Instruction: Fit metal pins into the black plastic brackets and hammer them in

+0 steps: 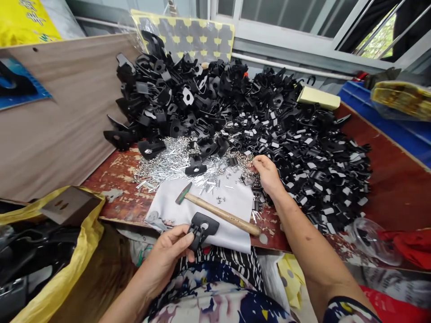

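Observation:
My left hand (pixel 177 244) grips a black plastic clip (pixel 203 228) with a round hole in its flat plate, just above the near edge of a pale cloth (pixel 222 197). Farther out, my right hand (pixel 266 172) has thumb and fingers pinched together at the edge of the small metal springs (pixel 240 158); whatever is between the fingertips is too small to make out. A hammer (pixel 222 213) with a wooden handle lies across the cloth between the hands. Thin metal pins (pixel 175 163) are strewn beyond it, with a few black pieces among them.
Black plastic parts (pixel 198 98) are heaped at the back, and smaller black pieces (pixel 313 166) at the right. A wooden board (pixel 67 98) walls the left side. A yellow bag (pixel 90 224) of black parts stands at the lower left. A clear plastic bowl (pixel 373 242) is at the right.

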Tool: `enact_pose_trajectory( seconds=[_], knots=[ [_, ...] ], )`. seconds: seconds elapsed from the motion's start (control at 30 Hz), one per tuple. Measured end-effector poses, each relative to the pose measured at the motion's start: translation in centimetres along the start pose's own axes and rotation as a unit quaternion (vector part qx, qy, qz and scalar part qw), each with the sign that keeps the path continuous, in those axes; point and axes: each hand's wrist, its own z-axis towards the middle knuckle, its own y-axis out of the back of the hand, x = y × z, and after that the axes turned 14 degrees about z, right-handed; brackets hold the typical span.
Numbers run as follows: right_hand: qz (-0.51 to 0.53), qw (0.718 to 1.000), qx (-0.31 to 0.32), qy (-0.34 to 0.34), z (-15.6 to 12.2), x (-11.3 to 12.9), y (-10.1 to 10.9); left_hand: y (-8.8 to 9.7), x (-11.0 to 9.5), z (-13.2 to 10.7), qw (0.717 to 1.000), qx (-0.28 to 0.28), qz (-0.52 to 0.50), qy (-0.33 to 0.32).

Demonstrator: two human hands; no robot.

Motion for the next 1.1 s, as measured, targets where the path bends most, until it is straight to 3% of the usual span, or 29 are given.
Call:
enact_pose_trajectory(
  seconds=[0.17, 0.33, 0.43, 0.5, 0.57, 0.67, 0.73, 0.9, 1.0, 1.1],
  knots=[
    [-0.085, 0.996, -0.011, 0.034, -0.9, 2.2, 0.1, 0.0, -0.1, 0.1, 1.0, -0.002, -0.008, -0.001],
    [-0.263, 0.949, 0.14, 0.102, -2.0, 4.7, -3.9, -0.3, -0.5, -0.1, 1.0, -0.008, -0.008, 0.009],
    [-0.289, 0.936, 0.163, 0.118, -2.3, 5.3, -5.4, -0.3, -0.8, -0.3, 1.0, -0.01, 0.009, -0.002],
    [-0.22, 0.95, 0.17, 0.145, -2.9, 6.2, -5.2, -0.2, -1.0, -0.4, 0.999, -0.019, 0.033, -0.02],
    [-0.077, 0.959, 0.215, 0.165, -4.1, 7.6, -4.5, -0.2, -1.3, -0.1, 0.996, -0.031, 0.068, -0.042],
    [0.1, 0.931, 0.318, 0.148, -6.6, 10.2, -3.5, -0.7, -2.1, 0.7, 0.989, -0.033, 0.13, -0.069],
    [0.131, 0.921, 0.345, 0.13, -8.0, 11.4, -3.5, -1.3, -2.5, 1.6, 0.984, -0.029, 0.154, -0.082],
    [0.144, 0.938, 0.298, 0.107, -9.8, 11.9, -4.4, -2.7, -2.6, 3.0, 0.983, -0.039, 0.151, -0.093],
    [0.155, 0.945, 0.274, 0.088, -10.7, 12.0, -4.9, -2.7, -2.3, 3.0, 0.983, -0.046, 0.146, -0.099],
    [0.154, 0.939, 0.303, 0.058, -10.5, 11.8, -4.6, -2.2, -2.1, 2.7, 0.978, -0.066, 0.166, -0.111]
  ],
)
